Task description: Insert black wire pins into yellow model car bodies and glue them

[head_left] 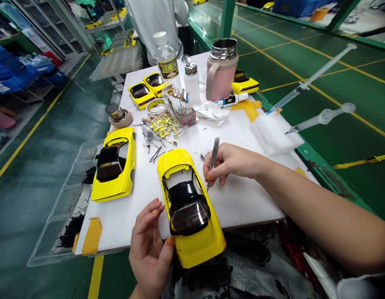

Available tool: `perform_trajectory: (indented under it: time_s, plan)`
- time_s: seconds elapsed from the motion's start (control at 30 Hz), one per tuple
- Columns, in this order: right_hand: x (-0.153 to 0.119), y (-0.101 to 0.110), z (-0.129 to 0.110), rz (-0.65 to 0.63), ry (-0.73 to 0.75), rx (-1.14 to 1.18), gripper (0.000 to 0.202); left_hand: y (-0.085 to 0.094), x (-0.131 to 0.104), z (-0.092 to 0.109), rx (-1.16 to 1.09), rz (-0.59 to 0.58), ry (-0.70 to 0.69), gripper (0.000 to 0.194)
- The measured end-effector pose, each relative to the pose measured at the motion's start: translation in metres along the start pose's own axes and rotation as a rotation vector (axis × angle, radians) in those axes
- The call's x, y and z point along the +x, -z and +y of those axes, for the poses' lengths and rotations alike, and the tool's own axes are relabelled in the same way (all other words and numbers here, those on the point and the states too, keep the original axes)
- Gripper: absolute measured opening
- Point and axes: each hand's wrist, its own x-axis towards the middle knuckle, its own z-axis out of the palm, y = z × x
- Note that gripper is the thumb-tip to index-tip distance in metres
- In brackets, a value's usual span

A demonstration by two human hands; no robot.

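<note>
1. A yellow model car body (190,207) with a black window insert lies at the near edge of the white work board (242,199), its near end overhanging the edge.
2. The left hand (150,245) steadies the body's left side at that near end, fingers half open, thumb against the yellow shell and fingertips resting along its flank.
3. The right hand (229,162) sits just right of the body, fingers pinched together on metal tweezers (212,161), whose tip points down at the right side of the roof frame.
4. A second yellow car body (115,167) lies to the left on the board, well apart from the first.
5. Between them, further off, is a scatter of thin black pins (153,145) and small yellow parts (163,124).
6. A clear plastic tray (60,207) holding black pieces stands off the board's left edge.
7. Far on the board: a clear bottle (166,60), a pink jug (221,70), a tape roll (119,115) and more yellow bodies (147,88).
8. Two syringes (317,99) jut out on the right.
9. A person in white (158,16) stands beyond the far end.
</note>
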Motion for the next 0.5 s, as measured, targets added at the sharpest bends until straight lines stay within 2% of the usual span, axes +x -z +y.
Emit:
perform_trajectory:
  time_s: [0.37,0.43,0.5]
  plan:
    - [-0.005,0.003,-0.003,0.049,0.041,-0.048,0.016,0.001,-0.001,0.0,0.038,0.011,0.015,0.043]
    - [-0.012,0.003,-0.003,0.122,0.095,-0.084,0.015,0.001,-0.001,0.0,0.032,0.007,0.01,0.043]
    - [-0.024,-0.003,0.001,0.265,0.174,-0.138,0.014,0.001,-0.001,-0.001,0.024,0.001,-0.002,0.044]
